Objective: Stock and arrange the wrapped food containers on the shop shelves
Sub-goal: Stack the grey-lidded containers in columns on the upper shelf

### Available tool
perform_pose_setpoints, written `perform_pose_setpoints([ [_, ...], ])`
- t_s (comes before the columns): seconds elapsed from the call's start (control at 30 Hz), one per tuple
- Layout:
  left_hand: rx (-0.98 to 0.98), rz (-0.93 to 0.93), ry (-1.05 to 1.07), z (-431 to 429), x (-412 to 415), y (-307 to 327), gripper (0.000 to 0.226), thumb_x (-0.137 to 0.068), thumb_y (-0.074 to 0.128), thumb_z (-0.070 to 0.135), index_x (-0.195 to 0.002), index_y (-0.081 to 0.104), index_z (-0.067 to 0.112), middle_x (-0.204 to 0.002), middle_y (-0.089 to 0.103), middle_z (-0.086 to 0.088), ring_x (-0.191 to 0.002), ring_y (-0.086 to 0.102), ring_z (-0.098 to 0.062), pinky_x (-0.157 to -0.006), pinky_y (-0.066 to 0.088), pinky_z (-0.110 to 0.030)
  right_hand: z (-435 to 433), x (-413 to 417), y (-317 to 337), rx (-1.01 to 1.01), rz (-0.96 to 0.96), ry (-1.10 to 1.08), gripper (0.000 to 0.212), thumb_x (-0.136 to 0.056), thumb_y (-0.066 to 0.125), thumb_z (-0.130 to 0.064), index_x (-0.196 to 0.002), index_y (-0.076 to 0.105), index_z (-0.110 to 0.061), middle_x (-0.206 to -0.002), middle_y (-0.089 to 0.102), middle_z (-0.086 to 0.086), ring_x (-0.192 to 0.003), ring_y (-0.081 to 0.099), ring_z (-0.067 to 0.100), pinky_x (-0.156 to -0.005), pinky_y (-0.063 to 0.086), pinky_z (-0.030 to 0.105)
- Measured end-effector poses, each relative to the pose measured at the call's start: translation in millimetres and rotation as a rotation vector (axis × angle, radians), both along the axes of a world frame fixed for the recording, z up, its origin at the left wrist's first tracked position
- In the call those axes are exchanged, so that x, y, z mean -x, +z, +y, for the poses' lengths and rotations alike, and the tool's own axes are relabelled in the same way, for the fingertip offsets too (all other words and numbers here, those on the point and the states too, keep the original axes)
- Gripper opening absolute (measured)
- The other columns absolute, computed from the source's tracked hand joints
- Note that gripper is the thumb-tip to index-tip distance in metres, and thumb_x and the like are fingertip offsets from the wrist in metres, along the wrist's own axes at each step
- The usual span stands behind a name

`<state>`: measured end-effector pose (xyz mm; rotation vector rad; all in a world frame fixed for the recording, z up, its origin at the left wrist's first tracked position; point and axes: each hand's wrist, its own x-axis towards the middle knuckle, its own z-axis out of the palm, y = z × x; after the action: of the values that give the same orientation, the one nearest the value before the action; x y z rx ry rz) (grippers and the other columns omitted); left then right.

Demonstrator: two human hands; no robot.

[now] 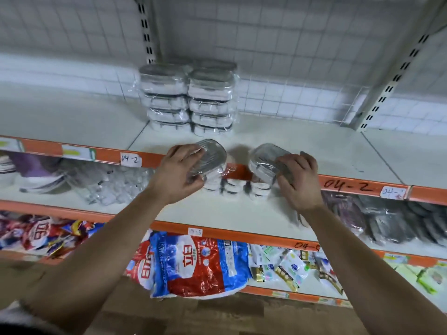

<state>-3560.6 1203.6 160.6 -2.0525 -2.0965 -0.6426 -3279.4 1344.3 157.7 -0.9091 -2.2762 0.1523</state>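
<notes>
Left hand [180, 175] and right hand [298, 182] grip wrapped, seemingly metal-lidded containers [212, 154].

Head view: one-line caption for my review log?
Left hand grips the left pack, right hand the right pack, before two wrapped container stacks on the upper shelf.

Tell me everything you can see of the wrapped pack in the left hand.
The left pack is a stack of oval containers, white bodies with dark clips, clear ribbed lid on top, sealed in glossy clear film. It is tilted, lid towards the camera, before the orange shelf edge. The left hand grips its top, fingers over the lid, thumb at the side.
</notes>
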Motion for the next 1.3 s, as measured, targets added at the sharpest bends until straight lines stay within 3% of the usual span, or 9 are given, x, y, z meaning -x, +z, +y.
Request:
perform_pose_setpoints([
  [0.13, 0.048, -0.021, -0.051, 3.8, 53.3, 4.9, 0.072, -0.078, 0.039, 0.049, -0.137, 0.054, 0.011, -0.138, 0.051, -0.016, -0.127, 0.043, -0.039, -0.107, 0.037, -0.051, 7.3, 45.2, 6.9, 0.053, -0.063, -0.008, 0.057, -0.083, 0.028, -0.032, -0.111, 0.071, -0.005, -0.118, 0.069, 0.009, -0.118, 0.060, 0.025, -0.114, 0.024, 0.049],
  [0.23, 0.086, -0.141, -0.052, 3.9, 94.8, 11.2, 0.075, -0.077, 0.033, 0.055, -0.139, 0.052, 0.017, -0.138, 0.050, -0.013, -0.129, 0.041, -0.035, -0.108, 0.033, -0.050, 8.2, 75.8, 5.8, 0.127, -0.015, -0.016, 0.045, -0.084, 0.039, -0.020, -0.111, 0.071, -0.004, -0.118, 0.069, 0.008, -0.119, 0.060, 0.024, -0.114, 0.025, 0.045],
  [0.37, 0.081, -0.165, -0.030, 9.2, 145.7, 15.4, 0.076, -0.073, 0.032, 0.061, -0.129, 0.062, 0.020, -0.135, 0.057, -0.001, -0.131, 0.041, -0.028, -0.107, 0.029, -0.042, 6.7, 113.6, 4.7, 0.163, 0.057, -0.041, 0.023, -0.091, 0.056, -0.015, -0.104, 0.071, -0.003, -0.106, 0.072, 0.007, -0.103, 0.065, 0.027, -0.112, 0.031, 0.042],
  [0.47, 0.082, -0.059, 0.063, 20.0, 168.4, 8.9, 0.065, -0.075, 0.049, 0.071, -0.122, 0.060, 0.028, -0.128, 0.059, 0.010, -0.131, 0.038, -0.020, -0.101, 0.026, -0.037, 1.8, 135.1, 5.2, 0.151, 0.130, -0.059, 0.021, -0.088, 0.057, -0.021, -0.093, 0.069, -0.004, -0.087, 0.070, 0.004, -0.086, 0.060, 0.023, -0.098, 0.044, 0.040],
  [0.57, 0.077, -0.052, 0.017, 34.4, 180.2, 0.4, 0.050, -0.085, 0.065, 0.052, -0.126, 0.057, 0.023, -0.131, 0.058, 0.003, -0.131, 0.039, -0.021, -0.102, 0.033, -0.039, -2.9, 147.7, 3.5, 0.123, 0.156, -0.080, 0.014, -0.088, 0.061, -0.017, -0.091, 0.067, -0.004, -0.084, 0.069, 0.004, -0.082, 0.056, 0.016, -0.095, 0.046, 0.041],
  [0.7, 0.060, -0.089, -0.074, 43.3, 184.5, -4.8, 0.043, -0.089, 0.067, 0.036, -0.125, 0.060, 0.015, -0.143, 0.050, -0.007, -0.133, 0.043, -0.026, -0.105, 0.039, -0.045, -6.9, 153.4, -2.6, 0.113, 0.173, -0.152, 0.016, -0.086, 0.070, -0.014, -0.098, 0.068, -0.004, -0.096, 0.069, 0.008, -0.090, 0.061, 0.032, -0.083, 0.049, 0.037],
  [0.8, -0.021, -0.183, -0.114, 39.8, 187.6, -9.1, 0.043, -0.084, 0.075, 0.027, -0.123, 0.065, 0.013, -0.143, 0.047, -0.013, -0.127, 0.050, -0.029, -0.108, 0.041, -0.039, -8.6, 155.1, -4.6, 0.123, 0.156, -0.167, 0.021, -0.083, 0.074, -0.016, -0.101, 0.066, -0.008, -0.100, 0.067, 0.005, -0.093, 0.062, 0.029, -0.080, 0.051, 0.037],
  [1.0, -0.039, -0.178, -0.140, 36.2, 190.6, -13.0, 0.048, -0.082, 0.077, 0.028, -0.127, 0.064, 0.019, -0.132, 0.056, -0.016, -0.121, 0.056, -0.032, -0.101, 0.046, -0.049, -5.0, 154.1, -6.9, 0.142, 0.137, -0.140, 0.023, -0.082, 0.077, -0.011, -0.101, 0.066, -0.004, -0.103, 0.066, 0.006, -0.096, 0.062, 0.031, -0.092, 0.048, 0.051],
  [1.3, -0.055, -0.101, -0.112, 41.4, 170.0, -18.8, 0.047, -0.086, 0.071, 0.036, -0.130, 0.062, 0.024, -0.131, 0.058, -0.012, -0.123, 0.053, -0.030, -0.101, 0.043, -0.045, -3.8, 153.3, -9.3, 0.168, 0.159, -0.141, 0.023, -0.084, 0.074, -0.018, -0.100, 0.066, -0.003, -0.106, 0.067, 0.009, -0.100, 0.061, 0.034, -0.092, 0.046, 0.052],
])
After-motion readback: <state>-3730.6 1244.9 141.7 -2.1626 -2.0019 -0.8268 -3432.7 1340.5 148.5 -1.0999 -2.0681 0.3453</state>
